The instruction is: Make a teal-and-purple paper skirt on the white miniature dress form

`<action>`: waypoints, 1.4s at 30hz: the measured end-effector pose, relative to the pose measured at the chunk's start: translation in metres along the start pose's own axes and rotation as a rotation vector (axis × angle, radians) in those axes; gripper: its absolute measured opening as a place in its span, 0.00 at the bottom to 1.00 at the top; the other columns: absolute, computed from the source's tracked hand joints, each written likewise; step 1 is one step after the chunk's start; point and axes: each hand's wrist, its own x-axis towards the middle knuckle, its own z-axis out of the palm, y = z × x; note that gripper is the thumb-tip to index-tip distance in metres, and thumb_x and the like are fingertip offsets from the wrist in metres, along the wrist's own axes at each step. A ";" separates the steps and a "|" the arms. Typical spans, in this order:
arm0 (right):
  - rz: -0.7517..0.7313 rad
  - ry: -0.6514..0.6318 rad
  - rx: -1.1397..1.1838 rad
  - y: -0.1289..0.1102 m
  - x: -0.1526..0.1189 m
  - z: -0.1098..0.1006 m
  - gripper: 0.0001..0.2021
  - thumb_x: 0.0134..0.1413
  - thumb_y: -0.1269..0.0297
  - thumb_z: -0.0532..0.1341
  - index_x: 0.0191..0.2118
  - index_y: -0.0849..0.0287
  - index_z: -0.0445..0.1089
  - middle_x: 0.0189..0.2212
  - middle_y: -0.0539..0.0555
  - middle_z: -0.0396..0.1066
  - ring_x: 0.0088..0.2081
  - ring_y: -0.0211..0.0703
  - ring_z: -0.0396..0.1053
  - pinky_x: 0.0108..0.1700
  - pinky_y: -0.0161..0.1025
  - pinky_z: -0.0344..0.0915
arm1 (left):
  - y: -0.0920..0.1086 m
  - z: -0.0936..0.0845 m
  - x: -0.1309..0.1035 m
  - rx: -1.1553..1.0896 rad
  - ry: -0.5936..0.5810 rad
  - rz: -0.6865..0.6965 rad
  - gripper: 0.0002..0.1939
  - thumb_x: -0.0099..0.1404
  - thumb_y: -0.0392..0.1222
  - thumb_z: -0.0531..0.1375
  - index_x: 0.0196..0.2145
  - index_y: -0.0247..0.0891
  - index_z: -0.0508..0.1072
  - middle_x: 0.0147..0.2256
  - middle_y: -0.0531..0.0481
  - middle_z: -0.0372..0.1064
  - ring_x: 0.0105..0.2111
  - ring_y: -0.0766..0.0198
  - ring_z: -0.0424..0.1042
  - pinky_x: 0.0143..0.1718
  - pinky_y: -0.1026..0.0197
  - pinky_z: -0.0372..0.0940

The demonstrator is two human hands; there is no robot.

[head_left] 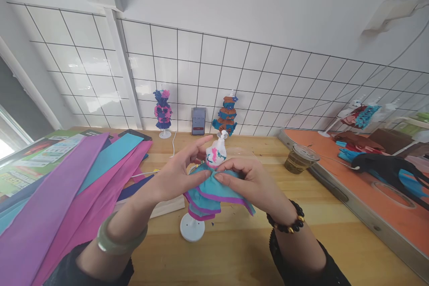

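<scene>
A small white dress form [217,154] with pink and green flower patterns on its bodice stands on a round white base [192,228], tilted slightly in view. Around its waist hangs a layered turquoise skirt [214,190] with purple edging, which looks like crepe paper. My left hand [182,170] curves round the left side of the form, its thumb pressing the skirt at the waist; some fingertips are hidden behind the form. With thumb and fingers, my right hand [246,181] pinches the skirt's top edge at the front right, where a loose turquoise end spreads out.
Purple, pink and turquoise paper sheets [97,178] are piled on the left. Two dressed forms, a blue and pink one [163,109] and a brown and teal one [227,116], flank a phone [199,121] by the tiled wall. A lidded cup [300,159] stands right, beside an orange surface [368,201].
</scene>
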 end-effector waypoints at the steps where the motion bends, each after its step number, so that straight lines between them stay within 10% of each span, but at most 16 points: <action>1: -0.014 0.002 -0.005 -0.001 -0.001 0.000 0.08 0.51 0.60 0.60 0.33 0.58 0.73 0.31 0.52 0.73 0.31 0.39 0.67 0.29 0.35 0.64 | 0.000 0.000 0.000 -0.001 0.003 0.000 0.33 0.60 0.34 0.58 0.60 0.47 0.52 0.43 0.49 0.64 0.43 0.62 0.64 0.50 0.54 0.58; 42: 0.136 0.103 0.034 0.000 0.002 0.006 0.11 0.49 0.56 0.62 0.27 0.59 0.72 0.24 0.50 0.68 0.23 0.35 0.63 0.23 0.32 0.58 | 0.000 0.005 -0.002 0.164 0.031 -0.010 0.27 0.62 0.36 0.56 0.58 0.47 0.58 0.50 0.51 0.67 0.48 0.60 0.66 0.50 0.55 0.61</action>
